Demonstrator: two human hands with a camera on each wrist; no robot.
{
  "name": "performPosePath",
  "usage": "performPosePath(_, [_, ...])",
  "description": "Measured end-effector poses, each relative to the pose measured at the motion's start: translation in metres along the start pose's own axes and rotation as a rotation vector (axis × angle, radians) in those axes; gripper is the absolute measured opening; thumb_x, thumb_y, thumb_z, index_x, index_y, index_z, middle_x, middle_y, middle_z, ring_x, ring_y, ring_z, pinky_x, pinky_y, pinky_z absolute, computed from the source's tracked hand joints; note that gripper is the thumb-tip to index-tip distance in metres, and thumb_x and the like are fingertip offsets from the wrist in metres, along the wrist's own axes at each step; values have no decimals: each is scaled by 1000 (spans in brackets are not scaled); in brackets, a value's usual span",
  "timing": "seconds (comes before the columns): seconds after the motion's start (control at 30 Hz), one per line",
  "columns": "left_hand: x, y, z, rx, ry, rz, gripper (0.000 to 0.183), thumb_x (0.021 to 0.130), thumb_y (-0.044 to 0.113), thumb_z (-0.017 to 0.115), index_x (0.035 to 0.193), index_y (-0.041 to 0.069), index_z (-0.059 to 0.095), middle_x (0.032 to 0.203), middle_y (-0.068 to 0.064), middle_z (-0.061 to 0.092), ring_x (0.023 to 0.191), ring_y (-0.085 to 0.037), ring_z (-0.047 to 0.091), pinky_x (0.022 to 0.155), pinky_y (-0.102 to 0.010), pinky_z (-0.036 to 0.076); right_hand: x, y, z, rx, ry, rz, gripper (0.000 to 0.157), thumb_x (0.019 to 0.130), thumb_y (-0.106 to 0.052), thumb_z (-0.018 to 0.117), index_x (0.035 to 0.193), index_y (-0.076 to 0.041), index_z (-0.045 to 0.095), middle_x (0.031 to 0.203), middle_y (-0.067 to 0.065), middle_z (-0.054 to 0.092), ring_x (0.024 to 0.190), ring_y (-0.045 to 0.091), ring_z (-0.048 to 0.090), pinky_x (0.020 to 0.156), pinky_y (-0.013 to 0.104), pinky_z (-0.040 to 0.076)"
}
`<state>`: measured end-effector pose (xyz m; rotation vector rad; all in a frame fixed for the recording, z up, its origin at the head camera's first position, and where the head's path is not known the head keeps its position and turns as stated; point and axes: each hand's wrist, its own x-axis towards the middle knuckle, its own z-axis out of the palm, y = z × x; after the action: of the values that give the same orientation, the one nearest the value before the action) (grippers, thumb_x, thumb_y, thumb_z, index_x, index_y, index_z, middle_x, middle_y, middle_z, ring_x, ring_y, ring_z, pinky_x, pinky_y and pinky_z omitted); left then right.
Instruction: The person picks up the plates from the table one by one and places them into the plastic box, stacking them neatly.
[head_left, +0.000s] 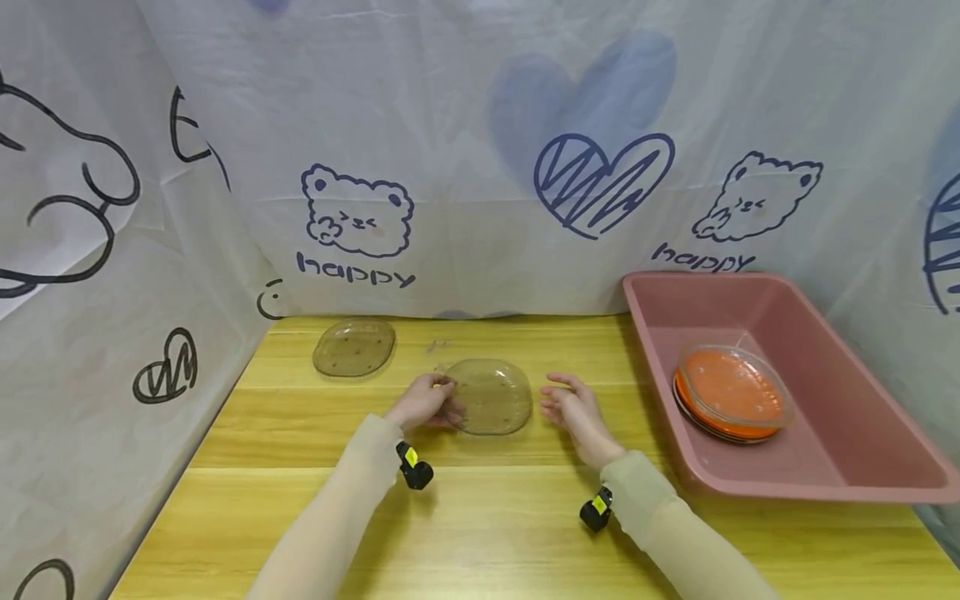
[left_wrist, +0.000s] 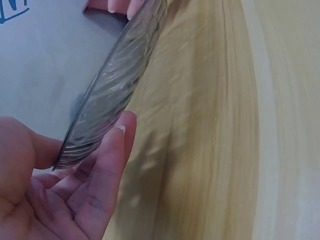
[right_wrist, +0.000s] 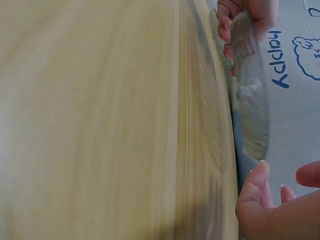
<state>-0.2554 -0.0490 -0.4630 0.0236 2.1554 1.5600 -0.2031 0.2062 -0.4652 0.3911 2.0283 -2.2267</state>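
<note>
My left hand (head_left: 422,403) pinches a clear, smoke-tinted plate (head_left: 492,397) by its left rim, thumb above and fingers beneath. The left wrist view catches the plate (left_wrist: 116,80) side-on, with swirled ridges along its wall, lifted off the table. Beyond the plate's right rim, my right hand (head_left: 579,417) holds nothing, its fingers loosely spread. Its fingertips (right_wrist: 260,172) lie very close to the plate's near end in the right wrist view; whether they touch I cannot tell. A similar clear plate (head_left: 354,347) lies at the back left of the table.
On the right stands a pink plastic tub (head_left: 798,493). Inside it, a clear plate (head_left: 738,387) rests on an orange plate (head_left: 686,398), with a darker rim below. A printed cloth (head_left: 465,233) hangs behind the wooden table (head_left: 480,533) and along its sides.
</note>
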Motion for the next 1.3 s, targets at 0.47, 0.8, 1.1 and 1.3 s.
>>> performPosePath(0.47, [-6,13,13,-27,-19,63,43,109,15,38,146,-7,42,114,-26,72,66,-9,70,66,-29,62,1,1,-8,58,-68,70,50,108,-26,35,153,-3,36,137,18,54,103,13,63,99,29,56])
performPosePath(0.8, [-10,17,22,-34,-48,86,43,109,18,37,146,-4,43,115,-24,72,65,-9,70,60,-25,57,2,-4,-6,181,-122,122,49,107,-33,41,149,-9,37,121,9,66,100,14,68,91,29,57])
performPosePath(1.1, [-12,20,29,-66,-43,106,43,109,18,39,145,-6,44,114,-26,72,60,-7,67,51,-20,48,-1,-7,-5,205,-170,132,50,108,-35,38,148,-5,36,128,13,69,96,15,73,90,31,58])
performPosePath(1.3, [-12,23,34,-96,-52,103,42,110,19,39,145,-4,43,115,-24,73,62,-7,68,53,-19,50,-3,-9,-6,236,-197,134,49,109,-30,38,149,-2,34,105,1,77,90,14,75,87,32,60])
